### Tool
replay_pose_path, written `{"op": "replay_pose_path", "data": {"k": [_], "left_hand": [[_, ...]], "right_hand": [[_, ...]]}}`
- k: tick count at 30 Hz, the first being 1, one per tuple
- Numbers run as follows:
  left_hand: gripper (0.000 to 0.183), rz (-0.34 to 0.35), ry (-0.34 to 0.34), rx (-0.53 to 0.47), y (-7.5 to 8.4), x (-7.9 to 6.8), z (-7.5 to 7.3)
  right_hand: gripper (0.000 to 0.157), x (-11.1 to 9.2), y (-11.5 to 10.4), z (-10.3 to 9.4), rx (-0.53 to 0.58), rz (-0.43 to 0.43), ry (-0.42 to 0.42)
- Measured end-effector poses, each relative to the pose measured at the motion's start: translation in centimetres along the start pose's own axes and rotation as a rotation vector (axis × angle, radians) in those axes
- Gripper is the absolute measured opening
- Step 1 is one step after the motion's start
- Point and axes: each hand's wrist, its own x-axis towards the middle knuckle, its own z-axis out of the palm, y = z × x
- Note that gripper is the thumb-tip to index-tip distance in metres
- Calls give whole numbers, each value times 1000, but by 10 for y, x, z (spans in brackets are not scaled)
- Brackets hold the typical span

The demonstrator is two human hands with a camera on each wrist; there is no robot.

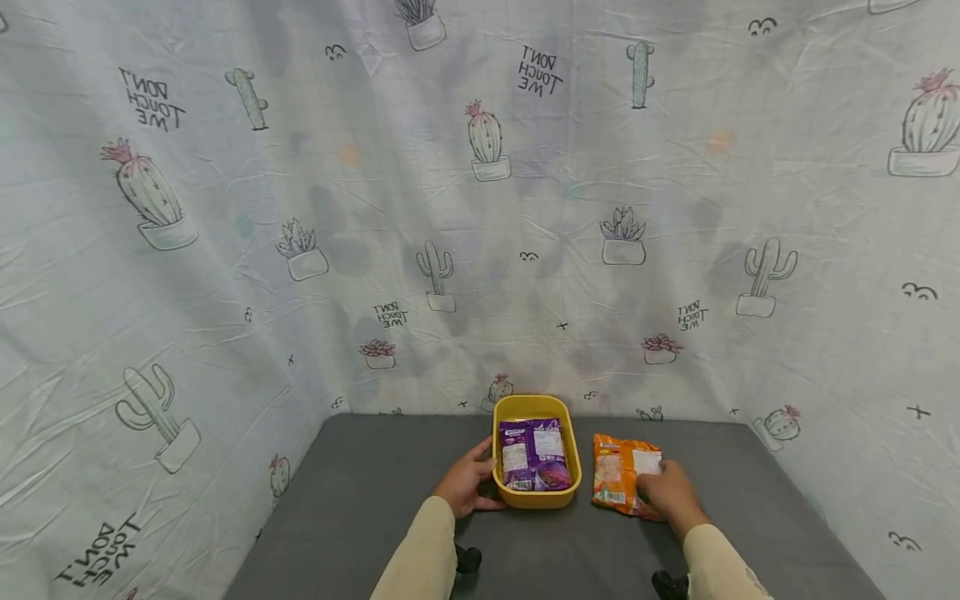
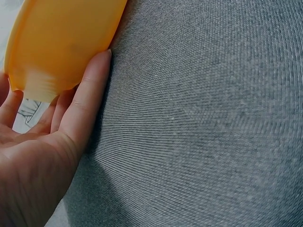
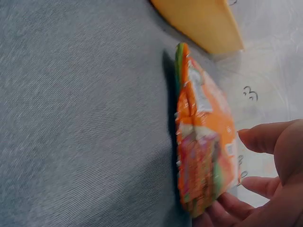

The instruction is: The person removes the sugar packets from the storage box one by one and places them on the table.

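Beside the yellow tub (image 1: 536, 500) in the head view is my left hand (image 1: 470, 482). It holds the tub's left side, its thumb (image 2: 90, 94) along the lower wall and its fingers near the rim; some fingertips are hidden. Two purple printed packets (image 1: 534, 454) lie side by side inside the tub. To the right, an orange packet (image 1: 618, 471) lies on the table, and my right hand (image 1: 671, 493) is over its right edge. In the right wrist view, the thumb stands just off the face of the packet (image 3: 208, 137), while the lower fingers touch its edge, tips partly hidden.
A dark grey cloth-covered table (image 1: 375, 483) lies under everything. Behind and at both sides hangs a pale curtain (image 1: 525, 292) printed with cacti. Black wrist pieces (image 1: 468, 559) show below the hands.
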Motion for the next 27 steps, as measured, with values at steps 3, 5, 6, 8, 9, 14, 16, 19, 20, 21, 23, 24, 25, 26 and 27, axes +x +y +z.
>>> {"op": "replay_pose_path", "data": {"k": [3,5,6,8,9,14,16,19,20,21,23,24,25,26,27], "left_hand": [[60,-2,-1,-4,0,0,-1],[61,-2,-3,-3,1,0,-1],[61,-4,-3,-5,1,0,-1],[61,-7,-2,-6,1,-1,0],[61,-6,-1,-6,2,-1,0],[60,-4,7,-6,1,-1,0],[61,1,7,-2,0,0,0],[60,4,5,-3,-1,0,0],[60,8,2,3,-2,0,0],[60,7,1,0,-2,0,-1],[60,9,-2,5,-2,-1,-1],[60,9,-2,6,-2,-1,-1],[60,7,-1,7,-1,-1,0],[60,4,1,7,-1,-1,0],[60,-1,4,3,0,-1,0]], "right_hand": [[77,1,-7,-1,-1,-31,8],[75,1,-11,-3,16,-52,9],[75,1,-13,-3,41,-58,6],[76,2,-16,-6,85,-69,-5],[77,2,-17,-7,105,-71,-10],[83,4,-23,-14,196,-80,-42],[87,4,-24,-16,231,-70,-52],[96,4,-24,-18,285,-51,-74],[99,5,-23,-19,304,-42,-79],[101,4,-23,-19,320,-37,-88],[105,4,-22,-19,351,-32,-103],[106,4,-22,-19,367,-30,-107],[107,5,-21,-19,377,-31,-111],[108,5,-21,-19,385,-33,-114],[108,5,-21,-19,394,-37,-117]]}}
